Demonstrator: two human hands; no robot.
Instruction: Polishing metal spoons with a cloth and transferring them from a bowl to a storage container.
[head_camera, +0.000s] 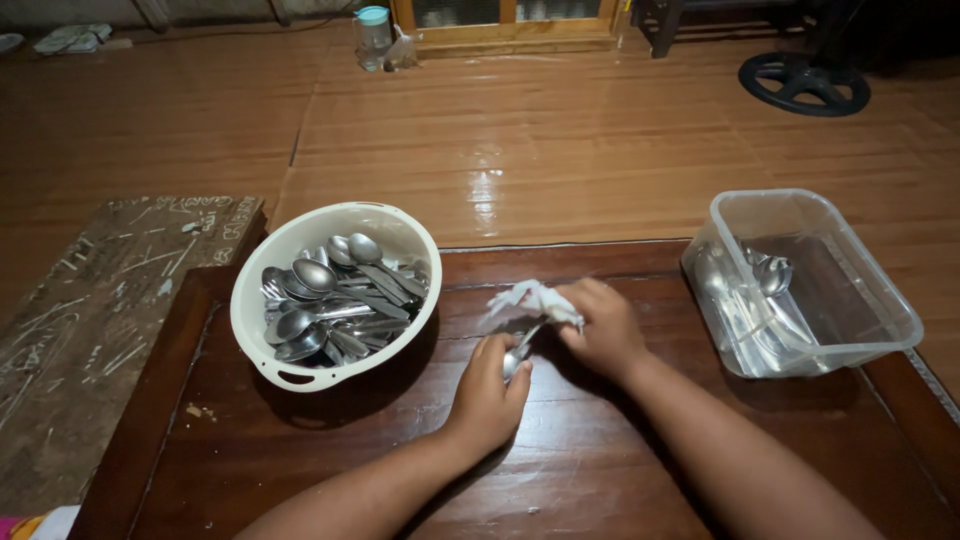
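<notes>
**Spoon in hand, tissue working along it**

The left hand has its grip clenched on the bowl end of a metal spoon, fingers curled round it just above the table. The right hand grasps a crumpled white tissue pinched around the upper part of the same spoon, so the handle is mostly hidden inside the paper. The two hands sit close together, joined by the spoon, near the middle of the dark wooden table.

To the left, just beside the left hand, stands a round white bowl heaped with metal spoons, lying crossed over one another. To the right, well apart from the bowl, is a clear plastic tub with several spoons lying in its bottom.

Judging from this layout, the step in hand is the wiping of a single spoon, somewhere in the middle of the pile: the bowl looks far fuller than the tub. The wipe itself seems to be under way, not finished, since the tissue covers only the handle end while the bowl end sits in the left palm. A next move would call for the left hand to hold firm while the tissue is drawn along the metal, or for a shift of hold so the covered bowl end can be reached. The tissue is thin and bunched, so it may tear or slip.
</notes>
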